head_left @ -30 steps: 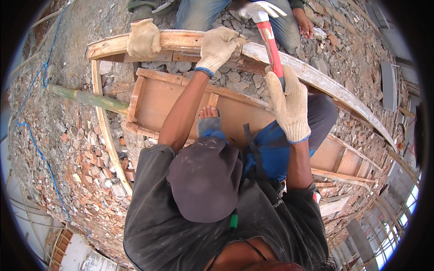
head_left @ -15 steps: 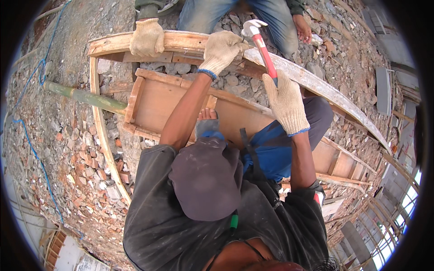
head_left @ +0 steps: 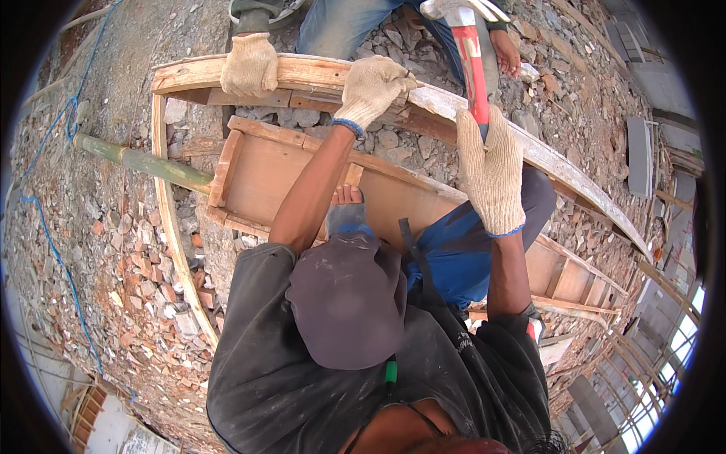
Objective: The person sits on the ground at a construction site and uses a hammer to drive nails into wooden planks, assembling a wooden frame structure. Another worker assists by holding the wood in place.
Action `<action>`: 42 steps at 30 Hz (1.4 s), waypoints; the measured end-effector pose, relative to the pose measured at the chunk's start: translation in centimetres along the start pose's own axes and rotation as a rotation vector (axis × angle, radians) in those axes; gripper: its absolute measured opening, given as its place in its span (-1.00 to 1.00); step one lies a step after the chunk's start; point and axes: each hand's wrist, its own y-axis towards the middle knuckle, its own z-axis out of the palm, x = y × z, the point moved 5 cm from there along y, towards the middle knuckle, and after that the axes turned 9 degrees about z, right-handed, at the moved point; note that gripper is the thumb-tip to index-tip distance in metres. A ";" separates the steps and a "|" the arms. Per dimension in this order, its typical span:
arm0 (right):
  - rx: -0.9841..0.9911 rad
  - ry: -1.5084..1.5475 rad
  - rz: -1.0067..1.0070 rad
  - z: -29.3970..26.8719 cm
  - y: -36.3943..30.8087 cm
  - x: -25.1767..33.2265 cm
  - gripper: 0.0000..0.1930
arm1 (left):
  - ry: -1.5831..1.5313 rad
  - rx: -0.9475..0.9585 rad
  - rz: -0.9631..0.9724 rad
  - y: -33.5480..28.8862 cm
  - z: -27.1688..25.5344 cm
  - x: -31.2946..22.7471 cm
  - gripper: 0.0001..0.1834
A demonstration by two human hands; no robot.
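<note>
My left hand (head_left: pixel 370 92), in a cream knit glove with a blue cuff, is closed at the joint of a curved wooden beam (head_left: pixel 318 70). Its fingertips pinch something small that I cannot make out. In my right hand (head_left: pixel 491 174), gloved the same way, is a claw hammer (head_left: pixel 473 68) with a red handle and metal head, held up above the beam's whitish right part (head_left: pixel 575 175). A co-worker's gloved hand (head_left: pixel 249 65) presses on the beam's left end. That person's other hand (head_left: pixel 507 53) is bare and hangs beside a knee.
Under my arms lies a shallow wooden form (head_left: pixel 287 185) with raised edges; my foot (head_left: pixel 346 208) rests in it. A bamboo pole (head_left: pixel 144 164) meets its left end. Broken brick and stone rubble (head_left: pixel 144 265) covers the ground. A blue rope (head_left: pixel 64 272) runs along the left.
The hammer has risen and swung slightly right, with its head now nearer the camera. My left hand and the co-worker's gloved hand stay almost where they were on the beam.
</note>
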 end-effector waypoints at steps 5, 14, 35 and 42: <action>0.214 -0.026 0.150 2.8 -1.0 -2.9 -0.65 | 0.189 0.120 -0.095 0.3 0.5 0.5 -0.71; 0.181 -0.037 0.183 2.5 -1.4 -2.5 -0.60 | 0.077 0.049 0.025 0.2 0.3 -0.2 -0.70; 0.143 0.046 0.229 -2.5 1.5 0.7 -0.62 | 0.675 0.531 0.332 0.6 -2.2 0.9 -0.23; -0.325 0.596 0.170 -3.2 0.6 0.8 -0.74 | 0.699 0.493 0.357 0.5 -1.4 1.3 -0.41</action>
